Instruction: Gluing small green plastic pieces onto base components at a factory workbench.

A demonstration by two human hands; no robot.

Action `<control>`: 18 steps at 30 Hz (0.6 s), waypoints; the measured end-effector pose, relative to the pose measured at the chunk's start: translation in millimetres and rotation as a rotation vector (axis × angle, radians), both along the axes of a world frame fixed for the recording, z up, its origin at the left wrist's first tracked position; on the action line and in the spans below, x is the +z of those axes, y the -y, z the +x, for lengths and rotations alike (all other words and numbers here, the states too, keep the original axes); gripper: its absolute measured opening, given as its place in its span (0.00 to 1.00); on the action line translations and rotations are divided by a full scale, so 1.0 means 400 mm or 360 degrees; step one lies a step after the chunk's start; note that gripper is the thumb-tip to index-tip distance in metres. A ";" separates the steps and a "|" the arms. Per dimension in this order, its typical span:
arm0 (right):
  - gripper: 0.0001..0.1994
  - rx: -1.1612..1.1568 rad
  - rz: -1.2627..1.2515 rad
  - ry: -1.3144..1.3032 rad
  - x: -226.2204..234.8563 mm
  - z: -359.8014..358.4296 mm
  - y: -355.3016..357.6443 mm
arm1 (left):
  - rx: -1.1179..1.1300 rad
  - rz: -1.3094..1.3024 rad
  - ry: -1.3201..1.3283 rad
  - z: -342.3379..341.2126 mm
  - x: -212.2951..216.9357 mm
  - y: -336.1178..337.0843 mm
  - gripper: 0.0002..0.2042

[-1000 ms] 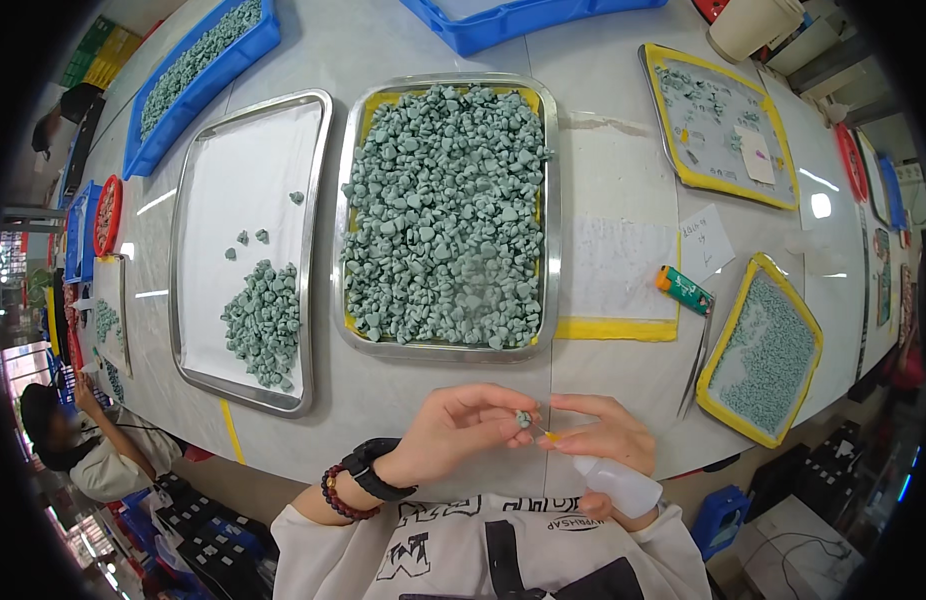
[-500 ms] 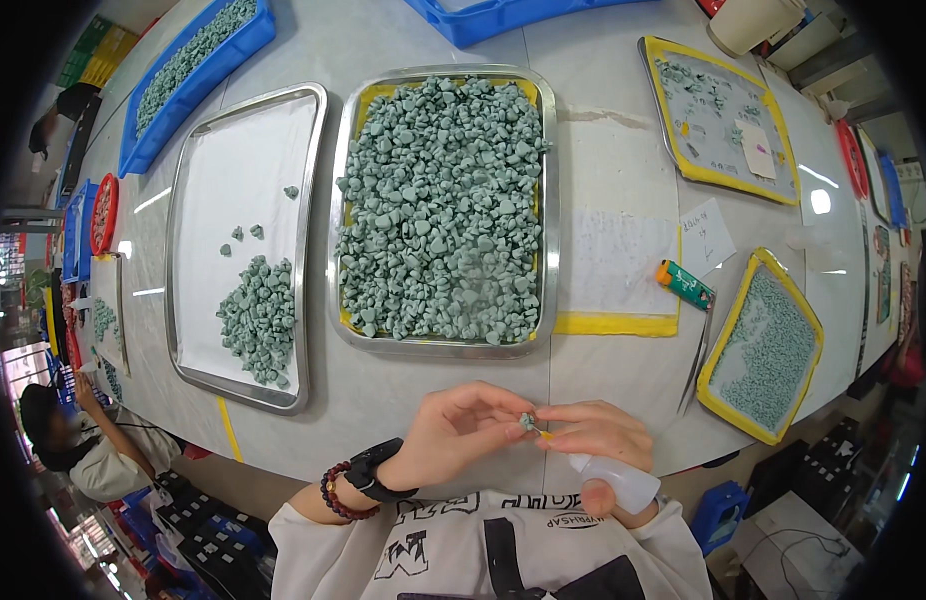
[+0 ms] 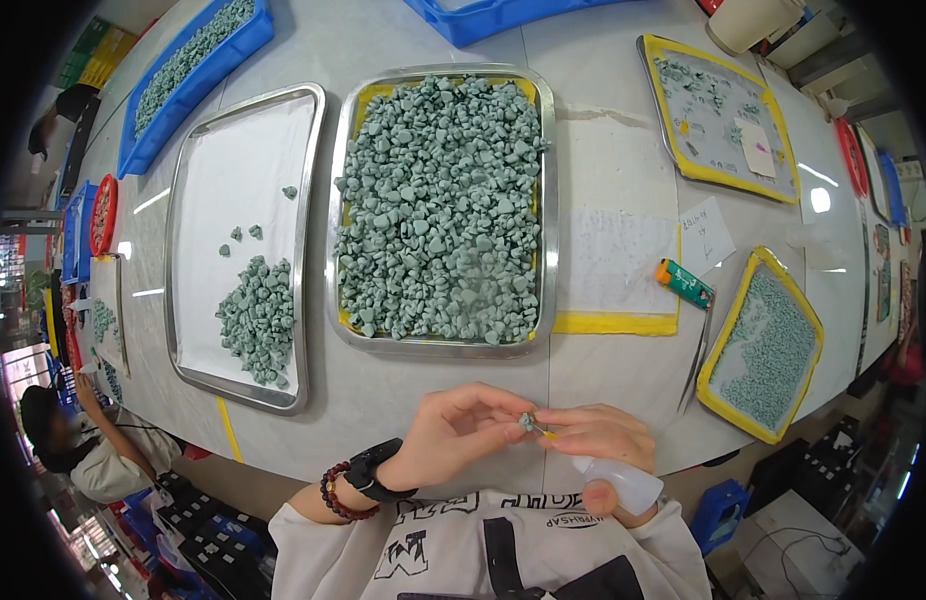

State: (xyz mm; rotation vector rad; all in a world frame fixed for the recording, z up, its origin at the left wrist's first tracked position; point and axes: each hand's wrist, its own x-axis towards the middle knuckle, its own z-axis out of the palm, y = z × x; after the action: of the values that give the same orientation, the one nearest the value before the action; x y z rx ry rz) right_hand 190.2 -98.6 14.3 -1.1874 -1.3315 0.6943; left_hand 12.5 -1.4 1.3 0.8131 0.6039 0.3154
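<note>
My left hand point(image 3: 461, 428) pinches a small grey-green moulded piece point(image 3: 526, 422) between thumb and fingertips, close to my body at the table's near edge. My right hand point(image 3: 605, 440) is wrapped round a translucent white squeeze bottle point(image 3: 623, 484) with a yellow-based needle tip point(image 3: 549, 435). The thin needle points left at the piece; whether it touches is too small to tell. Beyond my hands, a metal tray point(image 3: 550, 250) is heaped with similar grey-green pieces. To its left, a white-lined tray point(image 3: 208, 210) carries a smaller pile point(image 3: 257, 320) and several loose pieces.
Right of centre lie a green lighter point(image 3: 686, 284), tweezers point(image 3: 697, 352) and paper slips point(image 3: 707, 235). Two yellow-edged trays point(image 3: 711, 372) with small green parts stand at the right. A blue bin point(image 3: 143, 130) is at far left. Another person point(image 3: 93, 440) works at the left.
My right hand and the bottle have shifted very slightly to the right, drawing the needle back a little. My left hand stays nearly still with the piece.
</note>
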 end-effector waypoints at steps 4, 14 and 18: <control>0.24 0.0006 -0.0067 -0.0043 -0.004 0.000 0.000 | 0.0010 -0.0016 0.0014 -0.003 -0.002 0.001 0.11; 0.19 -0.0142 -0.0122 0.0250 0.020 0.036 0.007 | -0.0005 -0.0075 0.0031 -0.001 -0.013 0.001 0.11; 0.13 -0.0245 -0.0351 0.1176 -0.007 0.090 -0.005 | 0.0060 -0.0046 0.0084 -0.006 -0.009 -0.003 0.10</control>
State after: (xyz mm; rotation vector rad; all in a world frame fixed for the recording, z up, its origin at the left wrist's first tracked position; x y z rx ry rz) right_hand 226.1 -96.8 11.4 -1.8084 -1.7638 0.2906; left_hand 10.2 -0.4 -2.2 0.7643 0.5736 0.3608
